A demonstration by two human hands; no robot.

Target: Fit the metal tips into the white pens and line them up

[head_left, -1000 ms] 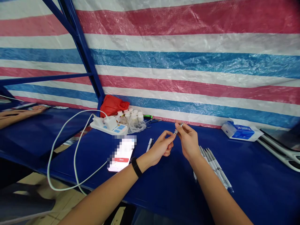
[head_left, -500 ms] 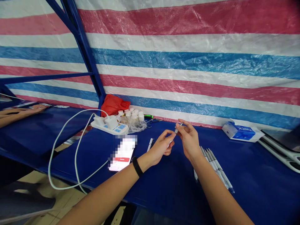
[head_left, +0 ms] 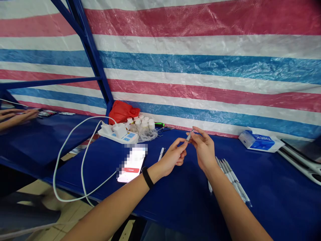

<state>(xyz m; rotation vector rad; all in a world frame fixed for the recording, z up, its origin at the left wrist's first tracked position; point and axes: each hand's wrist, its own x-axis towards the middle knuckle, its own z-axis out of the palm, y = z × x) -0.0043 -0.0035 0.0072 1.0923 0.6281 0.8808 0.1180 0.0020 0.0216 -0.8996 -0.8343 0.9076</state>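
Above the table, my left hand (head_left: 174, 156) is closed, its thumb and fingers pinching a pen (head_left: 189, 137) with a grey grip and a silvery tip. My right hand (head_left: 205, 149) pinches the same pen near its tip, so both hands meet on it. Fingers hide most of the barrel. Beside my right forearm lie several white pens (head_left: 235, 180) with grey tips, side by side, partly covered by the arm. Just behind my left wrist rests a white pen part (head_left: 161, 153), with a thin dark piece against it.
A lit phone (head_left: 132, 164) lies left, its white cable (head_left: 56, 167) looping over the table edge. Behind it are a power strip (head_left: 129, 136), small white-capped bottles (head_left: 144, 124) and a red bag (head_left: 122, 112). A blue-white box (head_left: 260, 140) stands right. Another person's hands (head_left: 21, 117) are far left.
The pen's grey grip shows more between my fingertips, its tip tilted up and right. Both hands stay almost in place. The other person's hands at far left have shifted left.
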